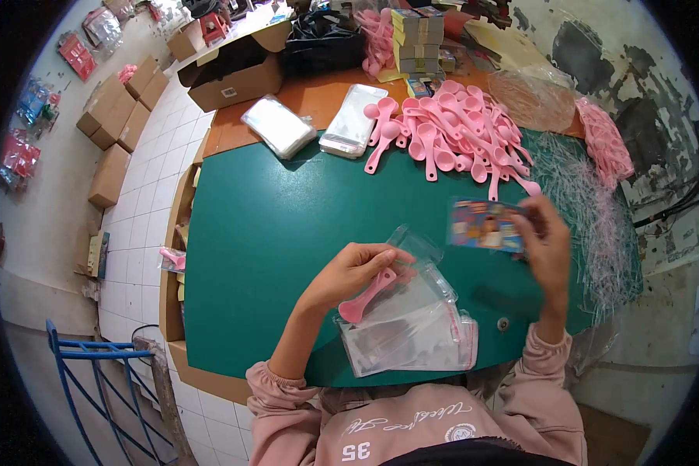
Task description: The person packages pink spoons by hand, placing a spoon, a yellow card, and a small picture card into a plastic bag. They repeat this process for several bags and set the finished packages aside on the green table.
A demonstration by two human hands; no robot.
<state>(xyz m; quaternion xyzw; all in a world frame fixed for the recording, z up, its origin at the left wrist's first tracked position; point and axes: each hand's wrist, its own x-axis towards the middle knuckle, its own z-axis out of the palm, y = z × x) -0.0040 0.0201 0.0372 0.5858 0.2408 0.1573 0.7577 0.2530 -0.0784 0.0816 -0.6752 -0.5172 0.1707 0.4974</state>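
Observation:
My left hand (359,268) is closed, pinching a clear plastic bag (415,247) near its opening. A pink measuring spoon (365,298) hangs just under those fingers, its handle end at the fingertips and its bowl toward me; whether it is inside the bag I cannot tell. Below lies a stack of clear plastic bags (412,342) at the near table edge. To the right, my right hand (547,245) grips a colourful printed card (485,225) by its right end, slightly blurred and raised over the green table top (248,256).
A heap of pink spoons (450,128) covers the back right. Two piles of clear bags (279,126) (353,120) lie left of it. Bundled cards (418,39) stand behind. Shredded clear plastic (582,217) lines the right edge. A blue metal frame (101,349) stands on the floor at left.

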